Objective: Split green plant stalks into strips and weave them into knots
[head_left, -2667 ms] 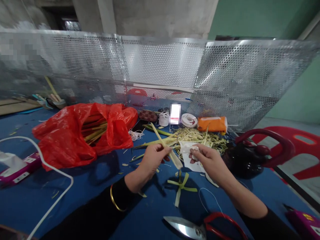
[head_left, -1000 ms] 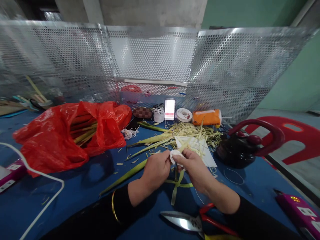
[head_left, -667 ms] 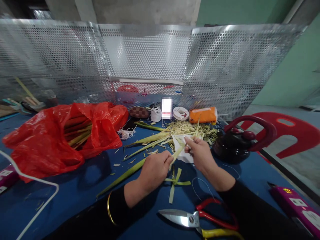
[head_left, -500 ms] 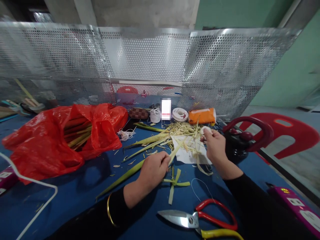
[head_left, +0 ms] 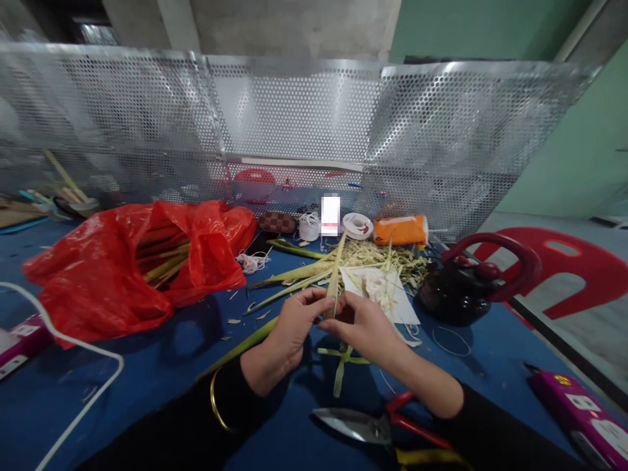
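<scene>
My left hand and my right hand meet over the blue table, both pinching one long pale green leaf strip. The strip stands tilted up and away from my fingers, its tail running down to the left across the table. A small crossed knot of leaf strips lies just below my right hand. Behind my hands a white paper sheet carries a crumpled white wad and leaf shreds.
A red plastic bag of green stalks lies at the left. Red-handled scissors rest near the front edge. A dark kettle stands at the right, a pile of leaf shreds and an orange packet at the back. A perforated metal screen walls the table.
My right hand went out to the right with the white wad, left it on the paper, and has come back to grip the leaf strip, which now points more upright.
</scene>
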Available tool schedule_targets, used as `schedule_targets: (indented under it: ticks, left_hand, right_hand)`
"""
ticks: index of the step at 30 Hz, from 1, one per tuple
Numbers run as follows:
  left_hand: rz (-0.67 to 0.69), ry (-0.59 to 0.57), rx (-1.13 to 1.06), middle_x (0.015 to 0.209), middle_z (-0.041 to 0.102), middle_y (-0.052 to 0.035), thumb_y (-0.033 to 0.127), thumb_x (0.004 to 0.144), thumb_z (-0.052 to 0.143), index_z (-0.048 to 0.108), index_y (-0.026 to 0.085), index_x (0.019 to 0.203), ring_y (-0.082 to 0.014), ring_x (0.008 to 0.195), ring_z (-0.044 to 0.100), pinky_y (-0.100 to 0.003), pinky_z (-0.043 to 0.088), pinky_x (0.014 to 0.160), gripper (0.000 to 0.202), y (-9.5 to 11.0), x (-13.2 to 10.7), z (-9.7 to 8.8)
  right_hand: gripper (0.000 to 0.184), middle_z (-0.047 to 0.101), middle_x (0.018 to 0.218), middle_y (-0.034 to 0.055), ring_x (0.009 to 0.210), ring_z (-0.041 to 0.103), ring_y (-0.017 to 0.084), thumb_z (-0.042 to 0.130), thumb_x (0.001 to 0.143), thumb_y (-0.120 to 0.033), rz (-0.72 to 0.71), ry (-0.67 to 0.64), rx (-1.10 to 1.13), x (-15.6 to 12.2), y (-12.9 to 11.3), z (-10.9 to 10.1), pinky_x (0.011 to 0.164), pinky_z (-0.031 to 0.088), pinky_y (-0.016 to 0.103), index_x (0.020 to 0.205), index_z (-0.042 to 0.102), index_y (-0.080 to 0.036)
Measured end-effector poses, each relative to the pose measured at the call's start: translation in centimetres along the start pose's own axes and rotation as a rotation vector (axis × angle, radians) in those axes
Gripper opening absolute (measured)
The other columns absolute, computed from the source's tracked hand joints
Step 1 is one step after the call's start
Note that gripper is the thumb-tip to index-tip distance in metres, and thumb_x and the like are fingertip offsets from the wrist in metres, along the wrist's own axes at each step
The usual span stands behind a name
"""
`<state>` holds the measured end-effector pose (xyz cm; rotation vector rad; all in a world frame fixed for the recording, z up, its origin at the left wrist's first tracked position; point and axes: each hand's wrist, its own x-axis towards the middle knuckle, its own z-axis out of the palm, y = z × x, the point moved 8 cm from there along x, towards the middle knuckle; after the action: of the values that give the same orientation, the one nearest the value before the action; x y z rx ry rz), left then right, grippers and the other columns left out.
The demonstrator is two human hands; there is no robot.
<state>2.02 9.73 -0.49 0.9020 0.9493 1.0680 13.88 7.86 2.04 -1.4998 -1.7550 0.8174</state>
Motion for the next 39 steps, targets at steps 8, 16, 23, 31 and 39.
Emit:
schedule_targets:
  ticks: [8,16,23,31,39]
  left_hand:
    - [0.291,0.157,0.359,0.055,0.057,0.0023,0.034,0.074,0.067,0.057,0.017,0.067,-0.012,0.051,0.054,-0.023,0.041,0.051,0.022,2.9,-1.3,-0.6]
    - [0.896,-0.143,1.205,0.095,0.074,-0.0076,0.027,0.088,0.055,0.07,0.019,0.095,-0.023,0.093,0.064,-0.037,0.043,0.089,0.019,6.1,-3.7,3.4]
    - [0.126,-0.245,0.786,0.056,0.058,0.0036,0.02,0.07,0.064,0.064,0.016,0.069,-0.0121,0.052,0.054,-0.023,0.038,0.053,0.004,1.6,0.1,1.0]
    - [-0.038,-0.31,0.458,0.064,0.064,-0.0009,0.038,0.075,0.056,0.063,0.014,0.065,-0.0071,0.045,0.047,-0.02,0.027,0.043,0.027,0.8,-0.9,2.2]
    - [0.094,-0.344,0.567,0.059,0.059,0.0047,0.02,0.068,0.06,0.059,0.016,0.09,-0.0097,0.048,0.051,-0.02,0.036,0.047,0.022,1.0,-1.6,2.9]
  right_hand:
    - [0.017,0.057,0.058,-0.0033,0.054,0.061,0.017,0.048,0.087,-0.033,0.035,0.1,0.093,0.9,1.3,-2.5,0.056,0.045,0.027,0.074,0.048,-0.023]
    - [0.018,0.063,0.083,0.0057,0.07,0.058,0.019,0.042,0.093,-0.021,-0.39,0.031,-0.518,-0.3,-2.4,-1.6,0.061,0.038,0.027,0.083,0.057,-0.02]
    - [0.011,0.059,0.068,-0.0006,0.065,0.057,0.015,0.051,0.089,-0.02,-0.324,0.195,-0.239,-0.5,-2.2,-3.7,0.064,0.041,0.025,0.081,0.057,-0.021]
    - [0.012,0.057,0.056,-0.0046,0.05,0.056,0.013,0.055,0.085,-0.029,-0.166,0.121,0.103,-0.6,-0.4,-3.2,0.054,0.042,0.024,0.078,0.06,-0.02]
    - [0.018,0.057,0.046,-0.0047,0.041,0.052,0.011,0.065,0.072,-0.035,0.052,0.135,0.381,-0.2,1.7,-3.1,0.045,0.041,0.023,0.067,0.061,-0.018]
